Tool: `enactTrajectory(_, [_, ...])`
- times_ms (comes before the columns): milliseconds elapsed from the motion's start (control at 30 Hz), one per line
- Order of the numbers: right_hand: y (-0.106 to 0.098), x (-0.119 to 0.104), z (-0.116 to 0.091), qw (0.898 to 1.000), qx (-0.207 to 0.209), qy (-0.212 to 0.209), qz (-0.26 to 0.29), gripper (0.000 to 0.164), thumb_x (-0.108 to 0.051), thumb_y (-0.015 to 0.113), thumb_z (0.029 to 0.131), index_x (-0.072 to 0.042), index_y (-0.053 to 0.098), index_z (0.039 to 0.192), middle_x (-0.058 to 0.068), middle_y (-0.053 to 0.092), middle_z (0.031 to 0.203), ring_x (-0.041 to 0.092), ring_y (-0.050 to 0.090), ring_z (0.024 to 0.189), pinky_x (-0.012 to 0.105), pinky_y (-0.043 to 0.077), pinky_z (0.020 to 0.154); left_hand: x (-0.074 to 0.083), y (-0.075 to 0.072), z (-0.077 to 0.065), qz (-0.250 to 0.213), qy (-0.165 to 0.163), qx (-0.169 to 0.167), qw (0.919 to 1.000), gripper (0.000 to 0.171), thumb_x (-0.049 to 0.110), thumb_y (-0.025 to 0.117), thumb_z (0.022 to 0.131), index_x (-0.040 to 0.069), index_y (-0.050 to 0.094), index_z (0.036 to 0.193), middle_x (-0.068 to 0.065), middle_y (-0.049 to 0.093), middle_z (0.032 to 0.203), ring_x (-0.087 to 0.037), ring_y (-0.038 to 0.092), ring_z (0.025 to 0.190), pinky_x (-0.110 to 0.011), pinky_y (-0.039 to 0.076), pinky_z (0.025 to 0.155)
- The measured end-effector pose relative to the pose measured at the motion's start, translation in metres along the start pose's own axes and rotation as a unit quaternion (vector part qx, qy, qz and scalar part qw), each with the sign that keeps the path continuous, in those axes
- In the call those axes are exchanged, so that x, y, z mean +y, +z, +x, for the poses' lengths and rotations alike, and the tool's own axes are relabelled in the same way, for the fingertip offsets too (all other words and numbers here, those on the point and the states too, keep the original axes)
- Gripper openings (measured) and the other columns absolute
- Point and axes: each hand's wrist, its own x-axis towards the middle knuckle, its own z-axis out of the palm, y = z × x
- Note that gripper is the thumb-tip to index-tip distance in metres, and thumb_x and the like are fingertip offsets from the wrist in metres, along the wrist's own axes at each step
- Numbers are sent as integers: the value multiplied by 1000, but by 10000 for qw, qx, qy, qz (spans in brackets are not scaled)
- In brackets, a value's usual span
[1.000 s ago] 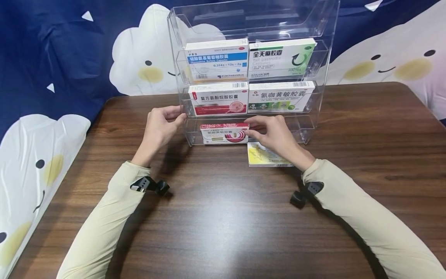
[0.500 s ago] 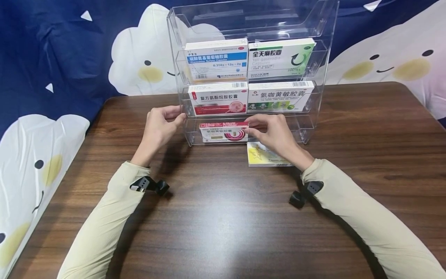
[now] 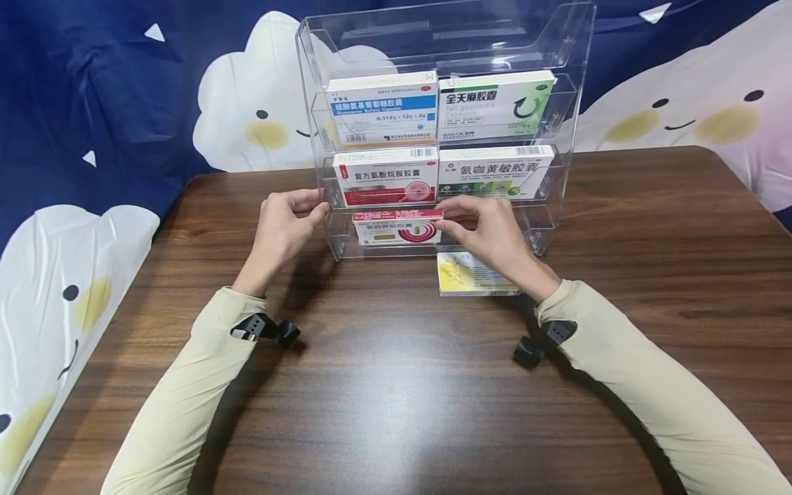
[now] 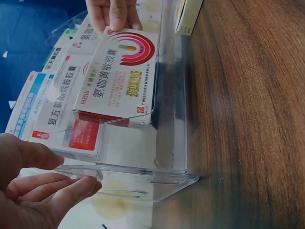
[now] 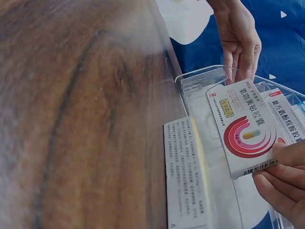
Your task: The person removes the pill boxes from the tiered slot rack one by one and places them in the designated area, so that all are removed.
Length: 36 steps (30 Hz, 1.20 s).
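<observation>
In the head view, my left hand (image 3: 287,223) pinches the left side panel of a clear acrylic display rack (image 3: 396,252) between thumb and fingers. My right hand (image 3: 489,227) holds a white and red medicine box (image 3: 396,229) by its right end, thumb on the printed front. This box stands in the rack's lowest tier, its bottom edge above the front lip. In the right wrist view, the box (image 5: 248,126) shows pink arcs and a capsule picture. The right hand's fingers behind the box are partly hidden.
Higher tiers hold a blue and white box (image 3: 383,110), a green and white box (image 3: 495,106), a red and white box (image 3: 386,179) and another white box (image 3: 498,172). A yellow and white box (image 3: 464,273) lies on the wooden table (image 3: 371,385) before the rack, partly under the right hand.
The medicine box in my right hand has risen slightly within the lowest tier, its bottom edge now higher above the lip. My left hand keeps its place on the rack.
</observation>
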Motion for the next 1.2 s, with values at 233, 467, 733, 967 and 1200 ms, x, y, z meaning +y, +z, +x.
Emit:
enactTrajectory(233, [-2,-4,0,10000,66,-39,22,22,-10,77,82,-1,73,101,13,73,94,22,72,77,28,59,66,-1,0,0,77,-27,44,10000,31,8,63,92,-5,64,120,-21,68,110,-28,69,98,-32,56,85])
enactTrajectory(467, [-5,-7,-2,9997,186,-137,50,21,-10,78,81,-1,74,100,14,73,93,23,72,76,28,59,65,-1,0,1,81,43,40,9999,30,7,62,92,-4,65,119,-20,68,109,-28,69,98,-32,56,86])
enactTrajectory(733, [-8,-12,-6,9996,220,-143,78,20,-9,78,81,0,74,99,14,73,93,23,72,74,25,59,64,-1,0,1,111,30,42,9999,30,8,62,92,-4,65,119,-20,68,109,-28,69,98,-32,56,85])
enactTrajectory(967, [-8,-18,-11,9998,76,1,164,20,-10,77,82,-1,74,100,12,74,94,20,72,77,24,58,68,-1,0,0,76,-8,25,10000,30,7,62,92,-5,65,119,-21,68,110,-28,69,98,-33,56,85])
enactTrajectory(1200, [-5,-20,-17,9999,-73,66,96,20,-11,78,81,-3,74,99,9,74,92,18,71,77,30,59,68,0,0,0,71,30,39,10000,31,7,63,91,-5,64,120,-21,67,111,-29,69,99,-33,56,85])
